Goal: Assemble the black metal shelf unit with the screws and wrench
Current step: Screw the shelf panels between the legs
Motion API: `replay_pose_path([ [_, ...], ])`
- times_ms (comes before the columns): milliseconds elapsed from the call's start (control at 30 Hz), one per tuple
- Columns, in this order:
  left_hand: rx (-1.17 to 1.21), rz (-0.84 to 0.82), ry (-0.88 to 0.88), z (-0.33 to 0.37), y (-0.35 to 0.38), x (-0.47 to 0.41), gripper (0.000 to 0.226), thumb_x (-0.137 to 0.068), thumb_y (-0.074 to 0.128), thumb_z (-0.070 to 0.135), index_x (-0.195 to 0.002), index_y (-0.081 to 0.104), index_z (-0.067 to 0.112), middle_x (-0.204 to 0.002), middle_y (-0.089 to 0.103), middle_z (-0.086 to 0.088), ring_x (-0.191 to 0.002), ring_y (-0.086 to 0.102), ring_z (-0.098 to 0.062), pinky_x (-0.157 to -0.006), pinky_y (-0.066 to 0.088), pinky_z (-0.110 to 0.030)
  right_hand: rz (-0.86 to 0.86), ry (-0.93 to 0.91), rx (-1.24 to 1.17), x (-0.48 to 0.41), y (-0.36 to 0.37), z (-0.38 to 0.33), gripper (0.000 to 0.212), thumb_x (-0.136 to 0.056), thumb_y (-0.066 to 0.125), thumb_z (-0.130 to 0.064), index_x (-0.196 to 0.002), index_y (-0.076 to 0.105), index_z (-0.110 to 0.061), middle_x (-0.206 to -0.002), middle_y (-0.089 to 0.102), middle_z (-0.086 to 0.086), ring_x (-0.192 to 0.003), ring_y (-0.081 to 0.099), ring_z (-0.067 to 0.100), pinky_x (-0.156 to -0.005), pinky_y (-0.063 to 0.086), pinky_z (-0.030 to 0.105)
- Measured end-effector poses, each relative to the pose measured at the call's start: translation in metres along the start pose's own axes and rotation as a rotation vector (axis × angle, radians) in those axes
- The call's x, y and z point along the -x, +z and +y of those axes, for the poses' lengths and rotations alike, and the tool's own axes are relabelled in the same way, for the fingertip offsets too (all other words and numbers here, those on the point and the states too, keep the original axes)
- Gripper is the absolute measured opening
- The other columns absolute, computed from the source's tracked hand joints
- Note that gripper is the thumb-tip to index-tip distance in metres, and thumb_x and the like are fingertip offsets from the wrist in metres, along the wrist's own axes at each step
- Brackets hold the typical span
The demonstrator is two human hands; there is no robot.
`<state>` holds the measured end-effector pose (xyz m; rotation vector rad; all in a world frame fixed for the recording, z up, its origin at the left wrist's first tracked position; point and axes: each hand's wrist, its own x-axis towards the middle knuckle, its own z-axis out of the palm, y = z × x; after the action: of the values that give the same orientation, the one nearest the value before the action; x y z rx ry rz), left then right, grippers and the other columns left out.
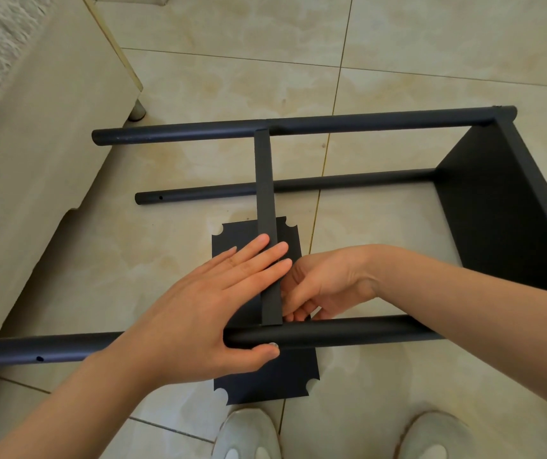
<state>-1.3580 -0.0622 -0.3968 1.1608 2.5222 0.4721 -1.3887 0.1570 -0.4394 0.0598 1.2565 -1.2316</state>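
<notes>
Head: L hand [199, 313] flat on panel [267, 200]; R hand [325, 283] curled behind, grip unclear.

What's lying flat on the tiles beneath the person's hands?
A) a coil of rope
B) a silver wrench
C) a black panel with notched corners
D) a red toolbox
C: a black panel with scooped-out corners lies flat on the tiled floor, partly covered by the left hand and right hand.

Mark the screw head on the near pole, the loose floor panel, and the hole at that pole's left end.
screw head [272, 344], head view, on its silver top.
floor panel [265, 382], head view, on its bare lower half.
hole [39, 359], head view, on the dark opening.
</notes>
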Motion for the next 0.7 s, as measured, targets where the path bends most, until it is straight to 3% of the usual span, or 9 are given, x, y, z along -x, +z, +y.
replay_pose_path([
  [267, 0.006, 0.002, -0.002, 0.0002, -0.0005, -0.0005, 0.089, -0.083, 0.057, 0.067, -0.158, 0.025, 0.032, -0.165, 0.007, 0.025, -0.153, 0.002, -0.001, -0.121, 0.004, -0.021, -0.011, 0.026, -0.002, -0.0008, -0.0005, -0.0013, 0.018, -0.093, 0.061, -0.012, -0.081, 0.073, -0.016, -0.079, 0.065, 0.003, -0.074, 0.059, 0.014, -0.075, 0.054, 0.027],
  [400, 0.015, -0.003, -0.001, 0.0004, -0.0009, -0.0006, 0.089, -0.084, 0.057, 0.067, -0.158, 0.024, 0.032, -0.165, 0.007, 0.024, -0.153, 0.002, -0.001, -0.122, 0.006, -0.023, 0.003, 0.068, 0.052, -0.0048, 0.0022, -0.0032, 0.007, -0.094, 0.062, -0.013, -0.098, 0.067, -0.010, -0.081, 0.067, 0.003, -0.075, 0.064, 0.014, -0.074, 0.054, 0.028],
  [700, 0.013, -0.003, -0.001, 0.0007, -0.0009, -0.0005, 0.088, -0.084, 0.057, 0.067, -0.158, 0.025, 0.031, -0.165, 0.008, 0.024, -0.153, 0.003, -0.002, -0.121, 0.008, -0.024, -0.005, 0.017, 0.078, -0.0005, -0.0060, -0.0048, 0.020, -0.092, 0.063, -0.007, -0.076, 0.073, -0.015, -0.079, 0.064, 0.003, -0.073, 0.059, 0.013, -0.077, 0.052, 0.027],
])
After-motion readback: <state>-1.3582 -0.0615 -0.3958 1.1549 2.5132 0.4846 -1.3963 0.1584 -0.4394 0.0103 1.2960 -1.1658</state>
